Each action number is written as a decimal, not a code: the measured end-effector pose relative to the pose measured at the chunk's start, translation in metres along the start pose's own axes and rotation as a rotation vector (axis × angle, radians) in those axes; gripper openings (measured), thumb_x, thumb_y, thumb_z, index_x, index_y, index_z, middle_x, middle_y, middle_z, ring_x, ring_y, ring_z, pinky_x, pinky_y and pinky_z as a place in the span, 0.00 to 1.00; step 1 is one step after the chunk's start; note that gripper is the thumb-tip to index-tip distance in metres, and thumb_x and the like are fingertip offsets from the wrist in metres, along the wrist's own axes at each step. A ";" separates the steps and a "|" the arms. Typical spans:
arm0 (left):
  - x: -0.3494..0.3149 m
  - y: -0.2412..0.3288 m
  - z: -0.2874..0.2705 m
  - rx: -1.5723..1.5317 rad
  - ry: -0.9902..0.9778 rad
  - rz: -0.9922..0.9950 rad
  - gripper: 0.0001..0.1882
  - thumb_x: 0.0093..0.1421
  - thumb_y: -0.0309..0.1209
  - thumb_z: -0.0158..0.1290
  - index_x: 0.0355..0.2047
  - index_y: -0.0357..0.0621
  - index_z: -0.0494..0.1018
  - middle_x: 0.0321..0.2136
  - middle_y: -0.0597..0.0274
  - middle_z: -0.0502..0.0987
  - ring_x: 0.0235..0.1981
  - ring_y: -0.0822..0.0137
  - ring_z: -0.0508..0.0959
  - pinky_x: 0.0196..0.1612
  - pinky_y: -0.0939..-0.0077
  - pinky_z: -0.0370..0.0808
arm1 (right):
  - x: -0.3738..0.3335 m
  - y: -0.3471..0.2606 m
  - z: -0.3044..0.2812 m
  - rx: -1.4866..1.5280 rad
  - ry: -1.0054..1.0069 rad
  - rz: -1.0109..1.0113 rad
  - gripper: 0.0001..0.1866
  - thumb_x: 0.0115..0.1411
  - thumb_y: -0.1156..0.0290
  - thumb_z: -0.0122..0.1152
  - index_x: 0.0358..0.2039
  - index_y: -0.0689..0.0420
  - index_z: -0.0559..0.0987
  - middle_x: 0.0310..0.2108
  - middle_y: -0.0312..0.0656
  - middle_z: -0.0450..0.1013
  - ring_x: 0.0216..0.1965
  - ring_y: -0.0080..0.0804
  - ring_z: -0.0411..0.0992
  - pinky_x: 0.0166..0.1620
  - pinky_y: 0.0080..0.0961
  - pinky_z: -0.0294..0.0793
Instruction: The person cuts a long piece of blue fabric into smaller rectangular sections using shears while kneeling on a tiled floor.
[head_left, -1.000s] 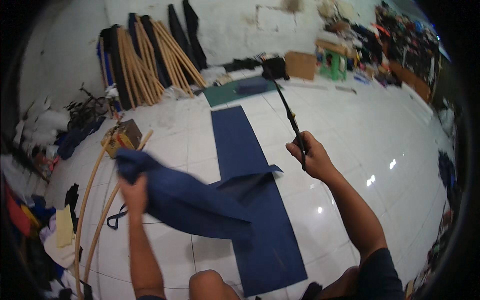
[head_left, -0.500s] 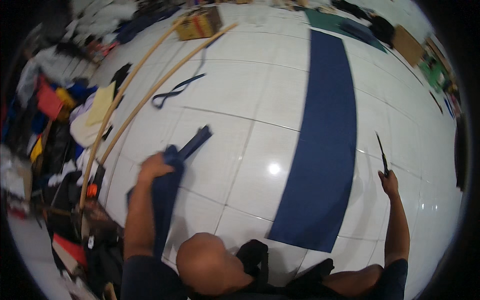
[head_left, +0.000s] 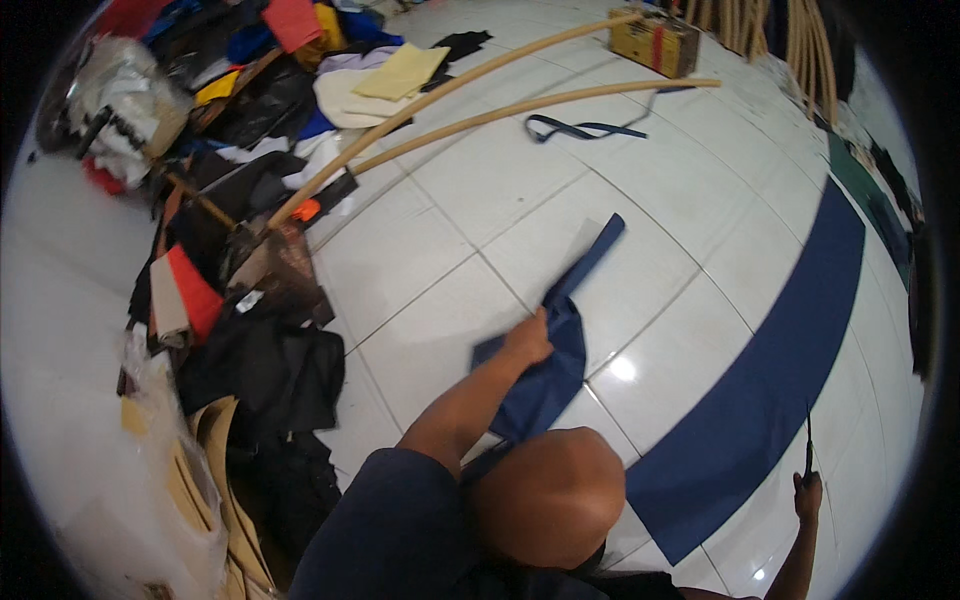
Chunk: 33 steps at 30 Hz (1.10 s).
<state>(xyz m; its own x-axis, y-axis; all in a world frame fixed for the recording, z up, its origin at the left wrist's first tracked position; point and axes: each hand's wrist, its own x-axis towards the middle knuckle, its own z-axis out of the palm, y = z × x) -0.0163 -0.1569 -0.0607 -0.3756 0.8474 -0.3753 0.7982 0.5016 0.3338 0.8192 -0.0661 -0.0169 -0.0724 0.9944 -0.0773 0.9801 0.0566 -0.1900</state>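
My left hand is closed on a bunched piece of navy cloth. A narrow folded end of that cloth sticks out beyond my fist, and its near part disappears behind my knee. Far to the right, my right hand grips dark scissors by the handles, blades pointing away from me. The blade tips overlap the edge of a long navy cloth strip in the picture; whether they touch it I cannot tell. This strip lies flat on the white tiled floor.
Two long curved wooden poles lie at the far left, near a thin navy strap and a yellow-brown box. Heaped fabric scraps line the left side. More poles stand at the far right.
My view has swung left, so the floor things sit further right in the picture. Both hands keep their hold, on the bunched cloth and the scissors.
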 end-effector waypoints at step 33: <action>0.045 0.106 -0.286 0.447 0.038 0.463 0.29 0.54 0.42 0.69 0.54 0.48 0.74 0.42 0.53 0.77 0.41 0.57 0.79 0.45 0.61 0.78 | -0.035 -0.211 -0.027 0.314 -0.284 0.111 0.30 0.58 0.47 0.69 0.47 0.61 0.73 0.40 0.55 0.77 0.44 0.56 0.77 0.46 0.47 0.74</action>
<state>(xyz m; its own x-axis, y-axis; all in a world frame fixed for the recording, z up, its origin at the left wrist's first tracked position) -0.0835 -0.0163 0.2049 0.0452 0.9684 -0.2453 0.9978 -0.0319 0.0579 0.6200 -0.1108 0.0521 -0.0606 0.9264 -0.3716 0.8842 -0.1229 -0.4506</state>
